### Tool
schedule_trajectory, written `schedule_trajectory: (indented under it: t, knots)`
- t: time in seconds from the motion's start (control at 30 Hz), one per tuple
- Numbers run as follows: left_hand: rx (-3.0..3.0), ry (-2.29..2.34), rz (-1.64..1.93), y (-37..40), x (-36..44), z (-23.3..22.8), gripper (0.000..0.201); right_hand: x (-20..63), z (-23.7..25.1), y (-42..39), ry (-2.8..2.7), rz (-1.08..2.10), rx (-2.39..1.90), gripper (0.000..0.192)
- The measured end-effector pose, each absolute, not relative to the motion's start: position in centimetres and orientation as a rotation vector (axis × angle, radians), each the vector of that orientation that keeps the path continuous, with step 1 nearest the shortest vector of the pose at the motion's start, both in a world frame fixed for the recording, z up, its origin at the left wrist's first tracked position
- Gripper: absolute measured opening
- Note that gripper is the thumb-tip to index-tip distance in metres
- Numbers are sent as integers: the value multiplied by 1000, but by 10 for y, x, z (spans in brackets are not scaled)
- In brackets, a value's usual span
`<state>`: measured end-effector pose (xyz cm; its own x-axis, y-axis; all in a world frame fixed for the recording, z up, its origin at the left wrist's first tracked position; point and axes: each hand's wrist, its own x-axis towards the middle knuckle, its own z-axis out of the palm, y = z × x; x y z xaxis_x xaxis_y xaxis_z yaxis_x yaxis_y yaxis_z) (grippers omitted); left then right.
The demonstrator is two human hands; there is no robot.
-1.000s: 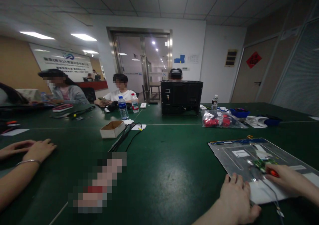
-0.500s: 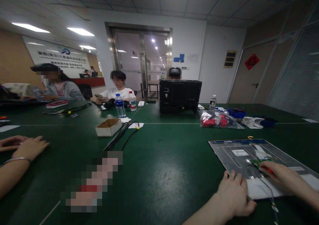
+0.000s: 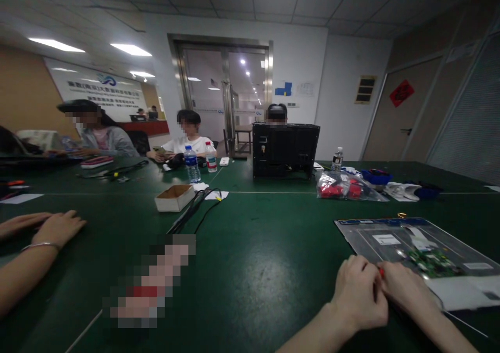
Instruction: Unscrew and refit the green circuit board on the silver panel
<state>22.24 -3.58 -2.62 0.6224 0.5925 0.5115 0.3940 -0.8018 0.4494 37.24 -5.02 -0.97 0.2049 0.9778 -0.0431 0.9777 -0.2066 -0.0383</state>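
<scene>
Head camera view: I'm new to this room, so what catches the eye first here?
The person's left hand and right hand meet at bottom right, a small red thing between them, at the near edge of a grey panel carrying a green circuit board. Beyond, a black case stands mid-table on the green table.

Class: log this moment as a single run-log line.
left hand: meets right, closed | right hand: pinching small red item | metal panel: flat on green table | circuit board: on panel
</scene>
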Motion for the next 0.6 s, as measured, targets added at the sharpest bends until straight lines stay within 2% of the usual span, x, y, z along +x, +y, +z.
schedule_trajectory:
  t: [0.13,0.3,0.53,0.6]
  knots:
    - [2772,657,728,-46,198,-28,12,398,-13,-42,-1850,-58,-2616,37]
    - [2891,551,517,-53,163,-39,19,479,-13,-42,-1592,259,-2686,33]
    - [2900,678,387,-53,98,-40,25,592,-35,-45,-1442,291,-2599,46]
    - [2841,771,397,-54,82,-30,25,599,-47,-42,-1499,164,-2524,47]
